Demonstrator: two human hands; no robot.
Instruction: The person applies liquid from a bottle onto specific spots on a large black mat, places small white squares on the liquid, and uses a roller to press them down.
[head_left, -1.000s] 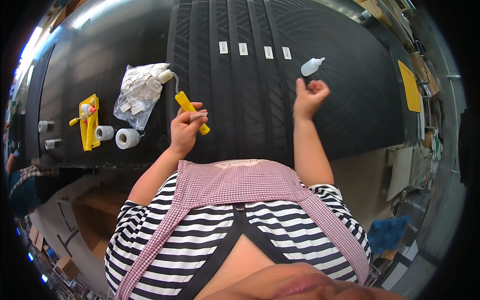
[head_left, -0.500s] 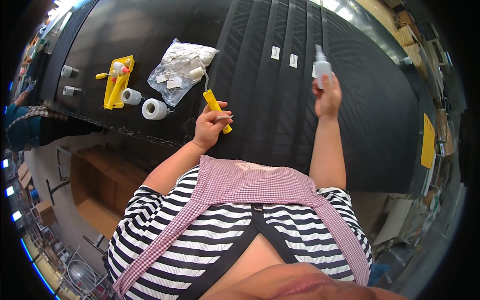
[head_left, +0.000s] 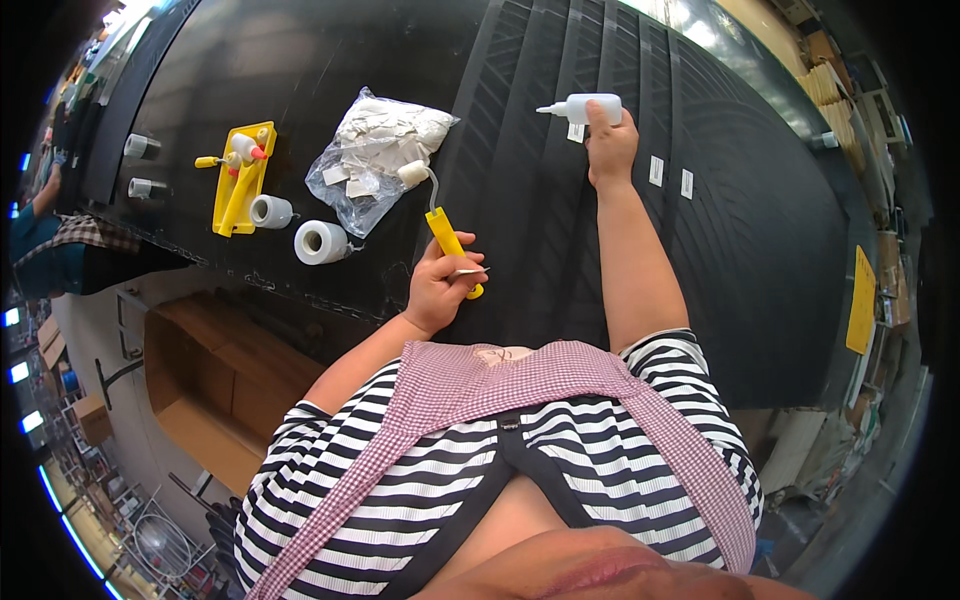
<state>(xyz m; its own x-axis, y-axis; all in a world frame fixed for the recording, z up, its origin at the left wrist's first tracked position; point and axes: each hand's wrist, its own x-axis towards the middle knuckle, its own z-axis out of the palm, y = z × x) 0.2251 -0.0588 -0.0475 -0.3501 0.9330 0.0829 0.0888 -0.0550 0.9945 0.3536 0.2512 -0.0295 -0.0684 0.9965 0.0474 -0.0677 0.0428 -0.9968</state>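
My left hand (head_left: 437,287) grips the yellow handle of a small paint roller (head_left: 447,235). Its white roller head (head_left: 411,173) rests against a clear plastic bag of white label pieces (head_left: 383,140). A thin white piece (head_left: 472,271) sticks out between the same fingers. Farther off on the right, my right hand (head_left: 611,145) is closed round a translucent white squeeze bottle (head_left: 577,107), tipped nearly level with its nozzle to the left. The bottle is above long black strips (head_left: 545,190). White labels show on the strips: one (head_left: 576,132) just under the bottle, two others (head_left: 656,170) right of my forearm.
A yellow tray (head_left: 226,217) holding a bottle with a red tip and a small roller lies at the left, near rolls of clear film (head_left: 320,243). The black table's (head_left: 270,75) near edge runs by my left arm. Below stands a cardboard box (head_left: 200,400); another person (head_left: 60,245) is at far left.
My right hand has moved left and away from me, turning the bottle from upright to nearly level. My left hand keeps its hold on the paint roller. The whole view has shifted slightly.
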